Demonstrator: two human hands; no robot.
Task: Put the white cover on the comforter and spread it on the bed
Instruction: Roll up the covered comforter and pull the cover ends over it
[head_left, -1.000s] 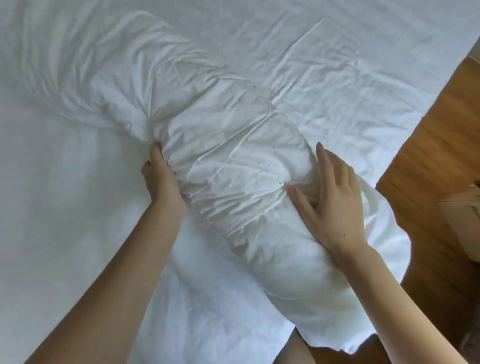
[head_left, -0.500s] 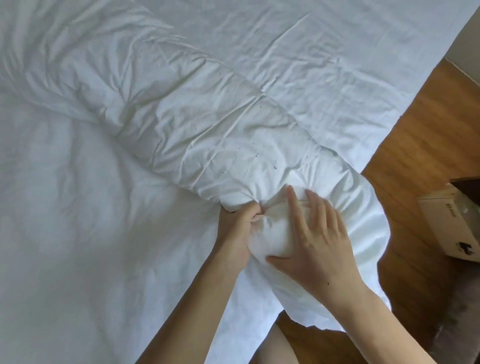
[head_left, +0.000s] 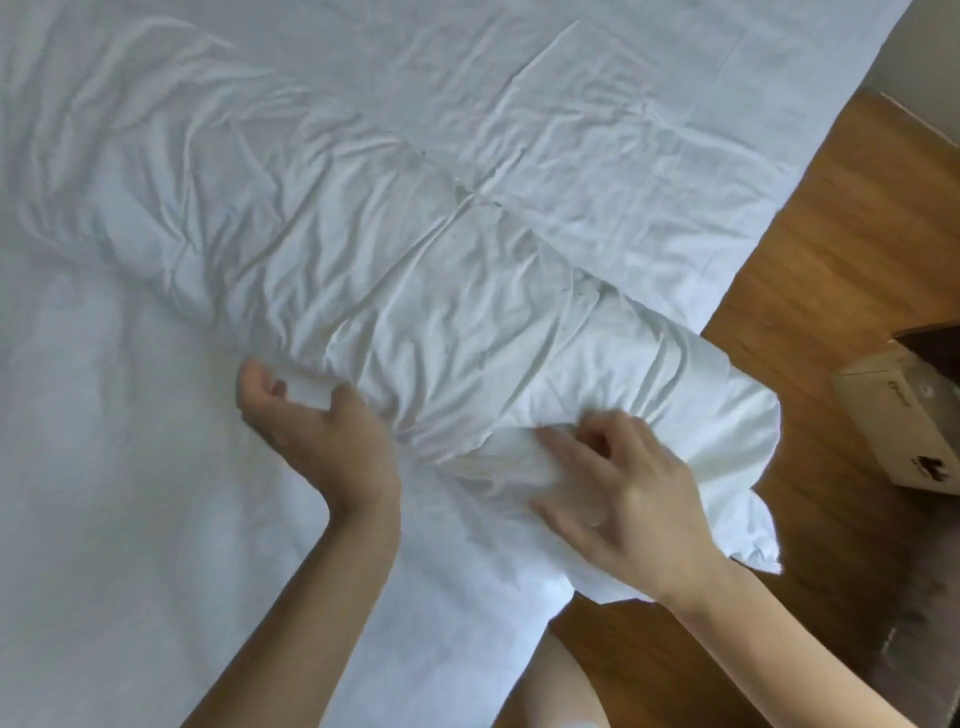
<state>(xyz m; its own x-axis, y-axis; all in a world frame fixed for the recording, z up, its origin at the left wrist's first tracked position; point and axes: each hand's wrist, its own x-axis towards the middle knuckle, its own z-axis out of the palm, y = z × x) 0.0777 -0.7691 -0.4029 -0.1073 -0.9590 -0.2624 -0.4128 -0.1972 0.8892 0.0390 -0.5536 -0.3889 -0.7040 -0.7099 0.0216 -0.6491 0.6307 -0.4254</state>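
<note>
White fabric cover, wrinkled and bunched into a long roll with the white comforter inside it, lies diagonally across the bed, running from beyond the left hand away to the upper left and down to the near right corner, where its end overhangs the mattress edge just past the right hand.

The left hand sits at the near side of the roll, palm turned up and inward, fingers loosely curved and spread; the thumb touches the gathered cloth, and a small fold of white fabric shows between thumb and fingers, though whether that fold is pinched cannot be told from this view. The right hand lies on top of the roll's end, to the right of the left hand, with its fingers curled into the cloth at the edge where the cover's opening meets the paler comforter; it grips that bunched fabric.

Beyond both hands the flat part of the white cover spreads over the far side of the bed. To the right of the right hand is a brown wooden floor, and on it, well apart from the hand, a pale cardboard box with dark printing. A bare knee shows below the right forearm.
</note>
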